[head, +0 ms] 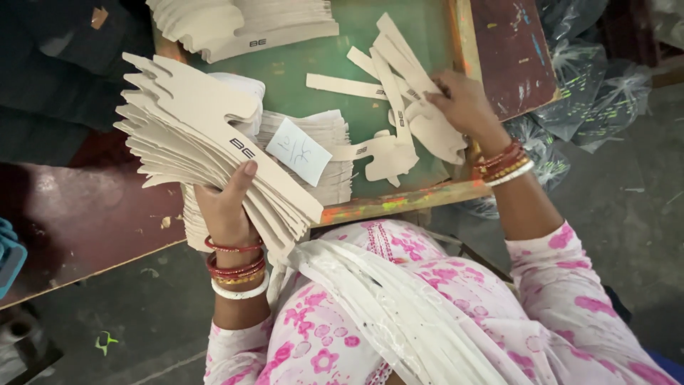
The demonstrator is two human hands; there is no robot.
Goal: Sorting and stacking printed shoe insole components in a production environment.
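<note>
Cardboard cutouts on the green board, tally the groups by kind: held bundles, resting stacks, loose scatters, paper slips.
Bundle of cardboard cutouts gripped in left hand: 1
Resting stacks: 2
Loose scatter of cutouts under right hand: 1
White paper slip: 1
Total: 5
</note>
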